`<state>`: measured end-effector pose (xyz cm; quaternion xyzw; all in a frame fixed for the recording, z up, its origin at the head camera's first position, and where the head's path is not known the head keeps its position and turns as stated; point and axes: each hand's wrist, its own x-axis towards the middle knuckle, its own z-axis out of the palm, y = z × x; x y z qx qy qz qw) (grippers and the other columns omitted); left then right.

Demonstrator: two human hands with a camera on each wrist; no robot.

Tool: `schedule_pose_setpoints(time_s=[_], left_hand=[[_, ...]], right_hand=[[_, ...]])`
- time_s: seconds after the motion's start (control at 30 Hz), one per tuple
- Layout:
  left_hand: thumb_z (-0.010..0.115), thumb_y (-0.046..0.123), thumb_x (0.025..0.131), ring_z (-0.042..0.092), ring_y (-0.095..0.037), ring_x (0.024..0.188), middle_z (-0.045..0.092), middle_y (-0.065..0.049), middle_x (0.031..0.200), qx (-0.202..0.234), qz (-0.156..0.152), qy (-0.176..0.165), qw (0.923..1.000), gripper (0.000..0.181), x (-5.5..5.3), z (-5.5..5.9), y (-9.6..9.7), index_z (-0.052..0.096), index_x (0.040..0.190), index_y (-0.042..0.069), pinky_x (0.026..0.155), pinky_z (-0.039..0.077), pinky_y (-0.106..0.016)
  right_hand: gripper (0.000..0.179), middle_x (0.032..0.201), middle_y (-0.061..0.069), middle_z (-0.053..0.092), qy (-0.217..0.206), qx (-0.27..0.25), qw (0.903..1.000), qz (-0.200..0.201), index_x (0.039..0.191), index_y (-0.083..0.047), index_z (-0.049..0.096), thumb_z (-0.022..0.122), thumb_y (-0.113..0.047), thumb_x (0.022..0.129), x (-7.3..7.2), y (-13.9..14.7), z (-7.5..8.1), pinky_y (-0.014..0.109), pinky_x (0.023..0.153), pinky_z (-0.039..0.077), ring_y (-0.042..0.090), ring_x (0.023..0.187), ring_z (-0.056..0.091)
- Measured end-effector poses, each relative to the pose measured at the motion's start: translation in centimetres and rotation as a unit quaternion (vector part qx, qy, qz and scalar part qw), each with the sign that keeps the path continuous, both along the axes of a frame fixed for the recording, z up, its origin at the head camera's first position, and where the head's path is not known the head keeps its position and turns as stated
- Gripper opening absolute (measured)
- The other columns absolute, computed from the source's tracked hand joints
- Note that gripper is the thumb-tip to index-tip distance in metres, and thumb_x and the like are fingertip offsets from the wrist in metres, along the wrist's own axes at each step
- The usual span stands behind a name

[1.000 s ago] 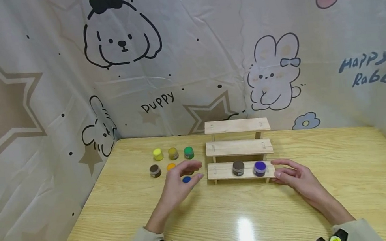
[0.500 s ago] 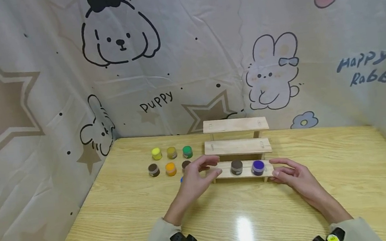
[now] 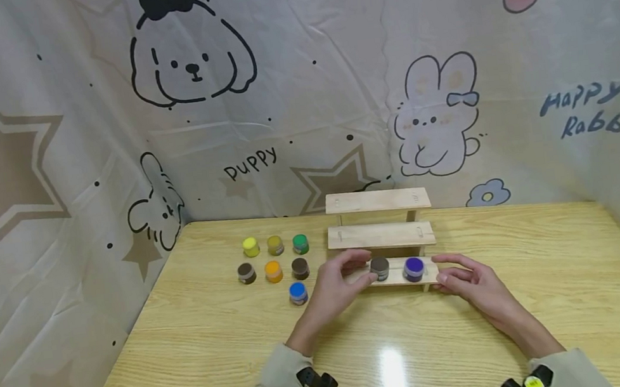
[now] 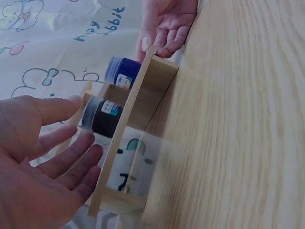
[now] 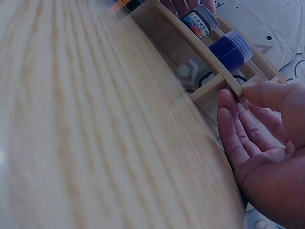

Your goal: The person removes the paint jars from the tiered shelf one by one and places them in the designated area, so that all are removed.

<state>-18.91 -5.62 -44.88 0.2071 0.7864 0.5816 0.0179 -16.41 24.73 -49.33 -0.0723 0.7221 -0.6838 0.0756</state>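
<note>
A three-step wooden display shelf (image 3: pixel 380 235) stands on the table. On its lowest step sit a dark brown-black paint jar (image 3: pixel 379 267) and, to its right, a purple-blue paint jar (image 3: pixel 413 268), both with clear lids. My left hand (image 3: pixel 341 284) reaches over the left part of that step, thumb and fingers spread apart on either side of the dark jar (image 4: pixel 103 117), thumb tip right by its lid. At the step's right end, my right hand (image 3: pixel 474 283) pinches the board's edge, thumb above and fingers below in the right wrist view.
Left of the shelf, several paint jars stand in loose rows on the table: yellow (image 3: pixel 250 247), olive (image 3: pixel 275 245), green (image 3: pixel 300 244), orange (image 3: pixel 273 271), blue (image 3: pixel 298 293) and two dark ones. A printed curtain (image 3: pixel 332 89) hangs behind the table.
My left hand has moved right, from above the blue jar to the dark jar on the lowest step, uncovering the jars on the table. My right hand has stayed at the shelf's end.
</note>
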Motion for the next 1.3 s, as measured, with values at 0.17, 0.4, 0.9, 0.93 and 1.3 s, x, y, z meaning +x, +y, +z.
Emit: schedule_pose_setpoints(time_s=[0.17,0.4,0.9,0.93,1.3], left_hand=[[0.081,0.010,0.090,0.067,-0.027,0.110,0.071,-0.008,0.118,-0.025,0.013,0.014,0.9995,0.038,-0.2,-0.3,1.0,0.069,0.125,0.002,0.099,0.055,-0.042],[0.081,0.010,0.089,0.067,-0.016,0.106,0.071,-0.005,0.115,-0.048,0.022,0.026,0.9983,0.036,-0.4,-0.6,1.8,0.070,0.123,0.005,0.095,0.056,-0.031],[0.080,0.011,0.091,0.066,-0.015,0.106,0.071,-0.003,0.117,-0.067,0.033,0.026,0.9969,0.030,-0.2,-0.4,1.8,0.071,0.120,0.009,0.095,0.056,-0.032],[0.080,0.011,0.091,0.066,-0.015,0.106,0.071,-0.004,0.117,-0.067,0.032,0.027,0.9969,0.030,-0.2,-0.4,1.8,0.071,0.119,0.009,0.094,0.056,-0.032],[0.081,0.011,0.090,0.066,-0.017,0.103,0.069,-0.002,0.114,-0.058,0.028,0.027,0.9976,0.030,0.1,-0.2,1.0,0.071,0.117,0.011,0.092,0.057,-0.034]], right_hand=[[0.051,0.114,0.014,0.073,-0.001,0.002,1.0000,0.000,0.147,0.006,0.046,0.063,-0.015,0.104,0.0,0.0,0.0,0.032,0.088,0.060,0.018,0.099,0.073],[0.051,0.114,0.016,0.073,0.006,-0.002,1.0000,0.005,0.146,0.007,0.046,0.063,-0.014,0.104,0.0,0.0,0.0,0.032,0.088,0.060,0.018,0.098,0.073],[0.050,0.112,0.011,0.075,0.008,-0.002,1.0000,0.005,0.146,0.007,0.046,0.063,-0.014,0.104,-0.1,0.0,0.0,0.032,0.088,0.060,0.019,0.099,0.073],[0.050,0.112,0.011,0.075,0.008,-0.001,1.0000,0.005,0.146,0.007,0.046,0.063,-0.014,0.104,-0.1,0.0,0.0,0.032,0.088,0.060,0.019,0.099,0.073],[0.050,0.111,0.010,0.075,0.007,-0.003,1.0000,0.004,0.146,0.007,0.046,0.063,-0.014,0.104,-0.2,0.2,-0.2,0.031,0.087,0.060,0.019,0.098,0.073]])
